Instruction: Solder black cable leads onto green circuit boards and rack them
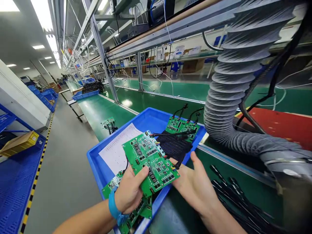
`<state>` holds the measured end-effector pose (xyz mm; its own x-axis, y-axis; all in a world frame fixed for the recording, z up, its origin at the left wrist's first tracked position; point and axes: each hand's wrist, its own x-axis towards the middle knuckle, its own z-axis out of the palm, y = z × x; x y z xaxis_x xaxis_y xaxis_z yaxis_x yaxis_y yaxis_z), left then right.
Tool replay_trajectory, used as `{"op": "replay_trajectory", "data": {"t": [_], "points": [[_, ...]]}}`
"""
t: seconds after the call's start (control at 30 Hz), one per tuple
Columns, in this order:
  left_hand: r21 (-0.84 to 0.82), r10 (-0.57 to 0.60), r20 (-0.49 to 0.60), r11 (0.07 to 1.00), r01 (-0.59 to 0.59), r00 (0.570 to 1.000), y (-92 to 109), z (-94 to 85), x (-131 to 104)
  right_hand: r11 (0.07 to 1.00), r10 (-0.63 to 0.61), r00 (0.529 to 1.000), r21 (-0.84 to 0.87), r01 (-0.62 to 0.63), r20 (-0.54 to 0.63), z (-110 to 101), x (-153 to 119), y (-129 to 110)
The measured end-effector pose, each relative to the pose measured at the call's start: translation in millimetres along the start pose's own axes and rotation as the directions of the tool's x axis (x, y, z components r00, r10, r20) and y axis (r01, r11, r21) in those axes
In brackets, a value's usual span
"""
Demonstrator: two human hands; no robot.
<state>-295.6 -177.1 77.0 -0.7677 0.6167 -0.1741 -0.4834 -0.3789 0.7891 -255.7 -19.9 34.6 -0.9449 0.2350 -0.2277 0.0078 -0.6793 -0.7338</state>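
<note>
My left hand [131, 188], with a blue band at the wrist, grips a green circuit board panel [146, 156] by its near edge, thumb on top. The panel carries two black digit displays, and short black cables lead off its far right side. My right hand [191, 182] is beside the panel's right edge, palm up and thumb stretched out; its fingertips are partly hidden behind the board and cables. Beneath the panel stands a blue tray [96, 162] with a printed paper sheet [109, 154], more boards [174, 125] and a bundle of black cables [174, 146].
Black cables with connectors [234, 195] lie on the green bench at right. A grey flexible duct [226, 94] hangs close on that side. Another small board [108, 124] rests beyond the tray. A metal upright [103, 55] rises behind, and an aisle [65, 156] runs along the left.
</note>
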Motion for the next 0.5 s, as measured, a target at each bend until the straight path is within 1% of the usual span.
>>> {"op": "replay_trajectory", "data": {"t": [0.1, 0.2, 0.3, 0.5], "points": [[0.015, 0.033, -0.005, 0.999, -0.033, 0.999, -6.9, -2.7, -1.0, 1.000, -0.008, 1.000, -0.016, 0.008, -0.028, 1.1, -11.8, -4.3], [0.020, 0.047, -0.002, 0.999, -0.047, 0.999, -12.1, -4.1, -2.9, 0.999, -0.032, 0.998, -0.020, 0.031, -0.059, 7.5, -17.7, -6.3], [0.009, 0.036, 0.007, 0.999, -0.036, 0.999, -14.3, -4.9, -5.3, 1.000, -0.023, 0.995, 0.003, 0.024, -0.099, 11.5, -17.5, -5.9], [-0.019, 0.005, 0.019, 1.000, -0.005, 1.000, -13.2, -9.3, -5.6, 0.997, 0.016, 0.989, 0.073, -0.006, -0.144, 10.7, -22.0, 0.7]]}}
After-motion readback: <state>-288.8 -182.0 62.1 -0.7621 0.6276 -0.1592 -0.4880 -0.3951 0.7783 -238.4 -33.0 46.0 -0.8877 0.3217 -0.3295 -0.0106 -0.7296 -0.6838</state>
